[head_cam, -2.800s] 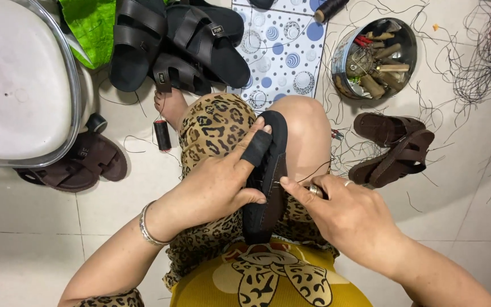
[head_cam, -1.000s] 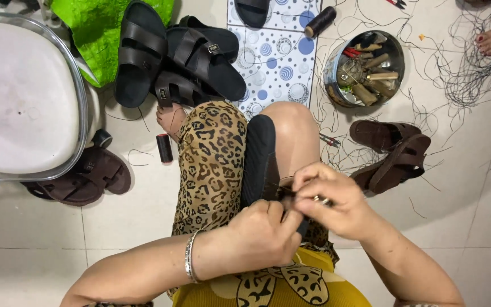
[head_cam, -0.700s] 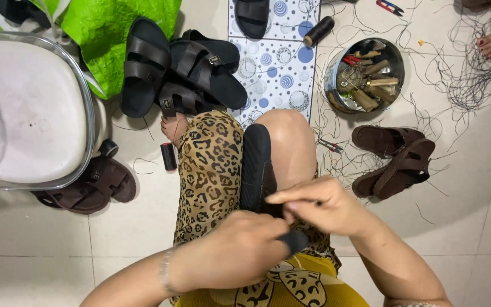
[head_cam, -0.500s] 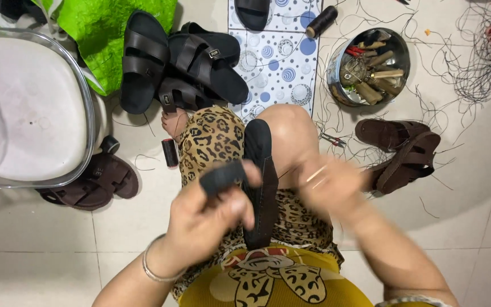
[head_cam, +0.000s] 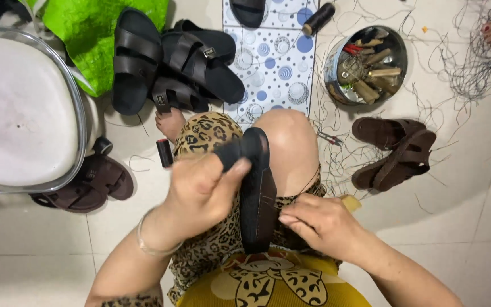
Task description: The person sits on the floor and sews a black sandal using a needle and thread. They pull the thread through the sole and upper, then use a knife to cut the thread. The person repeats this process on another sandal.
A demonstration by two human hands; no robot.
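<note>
Here black sandal (head_cam: pixel 258 199) between gripping hands (head_cam: pixel 200 190).

Pale tiled floor (head_cam: pixel 473 227) (strewn with dark thread scraps), a white stool (head_cam: pixel 18 108) at left.

One head cam, looking straight down, close over lap and hands, tiled floor (head_cam: pixel 473 216) around; no 2nd view.
</note>
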